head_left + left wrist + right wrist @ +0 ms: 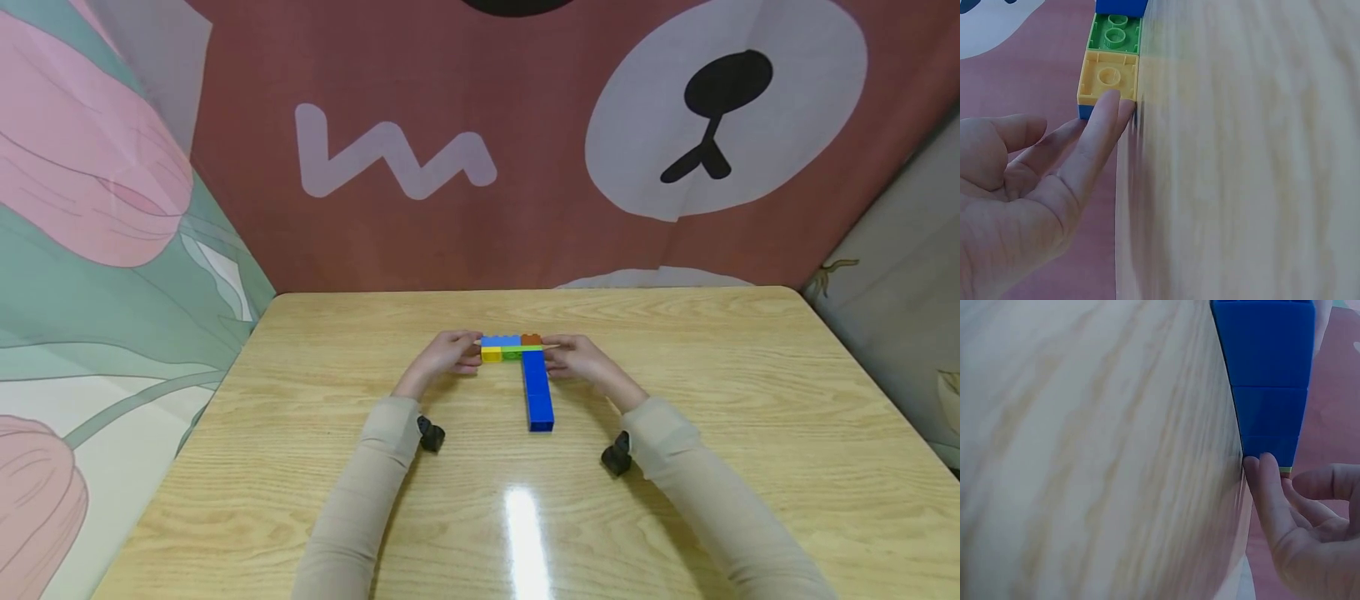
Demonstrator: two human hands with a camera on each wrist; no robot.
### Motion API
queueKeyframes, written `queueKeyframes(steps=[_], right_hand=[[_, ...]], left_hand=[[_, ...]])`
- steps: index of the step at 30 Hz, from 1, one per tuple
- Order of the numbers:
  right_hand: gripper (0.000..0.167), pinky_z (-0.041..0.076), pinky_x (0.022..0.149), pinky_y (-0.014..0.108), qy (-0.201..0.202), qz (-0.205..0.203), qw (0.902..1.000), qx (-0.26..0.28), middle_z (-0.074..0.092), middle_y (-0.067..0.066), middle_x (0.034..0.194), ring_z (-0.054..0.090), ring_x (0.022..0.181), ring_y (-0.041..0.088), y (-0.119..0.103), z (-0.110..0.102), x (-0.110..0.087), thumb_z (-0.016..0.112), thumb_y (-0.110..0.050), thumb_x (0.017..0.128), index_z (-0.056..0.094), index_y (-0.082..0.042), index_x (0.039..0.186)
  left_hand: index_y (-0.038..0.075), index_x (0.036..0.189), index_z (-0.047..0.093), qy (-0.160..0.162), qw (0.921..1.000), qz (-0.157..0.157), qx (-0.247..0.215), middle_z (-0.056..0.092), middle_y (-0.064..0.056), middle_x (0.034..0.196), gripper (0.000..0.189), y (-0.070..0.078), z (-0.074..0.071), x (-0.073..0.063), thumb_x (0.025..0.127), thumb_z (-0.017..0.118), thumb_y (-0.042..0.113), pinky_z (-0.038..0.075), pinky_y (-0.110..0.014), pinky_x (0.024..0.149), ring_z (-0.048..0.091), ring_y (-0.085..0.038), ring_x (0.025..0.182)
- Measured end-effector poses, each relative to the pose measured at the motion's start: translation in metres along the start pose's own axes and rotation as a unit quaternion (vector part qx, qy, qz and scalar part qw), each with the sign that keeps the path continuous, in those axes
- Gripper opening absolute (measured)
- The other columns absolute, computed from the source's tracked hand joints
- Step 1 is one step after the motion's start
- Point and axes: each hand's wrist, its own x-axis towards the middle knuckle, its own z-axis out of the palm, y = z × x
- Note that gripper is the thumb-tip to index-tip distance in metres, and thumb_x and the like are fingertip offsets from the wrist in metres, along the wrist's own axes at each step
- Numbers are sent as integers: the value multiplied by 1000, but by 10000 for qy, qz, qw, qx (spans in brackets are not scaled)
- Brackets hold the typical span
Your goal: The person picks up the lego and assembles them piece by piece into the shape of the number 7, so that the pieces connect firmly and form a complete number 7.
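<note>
An assembly of toy building bricks lies on the table. Its crosswise part shows a light blue brick, an orange-brown brick, a yellow brick and a green brick. From its right end a column of dark blue bricks extends toward me. My left hand is at the left end; its extended fingers touch the yellow brick, with the thumb apart. On the other side, my right hand has straight fingers touching the column's far end, its thumb held away.
The wooden table extends around the bricks. Behind it hangs a reddish-brown cloth with a printed animal face. A black device sits at my left cuff and another black device at my right.
</note>
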Motion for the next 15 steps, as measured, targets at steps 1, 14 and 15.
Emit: queueKeyframes(steps=[1, 14, 15], right_hand=[[46, 51, 99, 39, -11, 4, 10000, 15, 43, 29, 143, 52, 126, 38, 0, 0, 0, 37, -11, 103, 31, 3, 146], [47, 48, 102, 41, -85, 93, 9999, 51, 39, 29, 146, 49, 129, 38, 2, 0, 1, 35, -13, 104, 28, 4, 147], [48, 48, 103, 42, -82, 98, 9999, 58, 39, 29, 145, 48, 129, 38, 2, -1, 0, 36, -13, 104, 27, 4, 147]], left_hand=[[5, 145, 39, -2, 10000, -9, -5, 45, -23, 144, 45, 1, 0, 0, 105, 35, 26, 55, -35, 92, 57, -34, 122], [5, 147, 36, 171, 9998, -124, -1, 46, -23, 143, 46, 2, -1, -1, 105, 35, 25, 53, -36, 95, 55, -34, 124], [5, 147, 36, 231, 9997, -109, 42, 46, -23, 143, 46, 2, -2, -2, 105, 35, 24, 52, -37, 97, 54, -34, 125]])
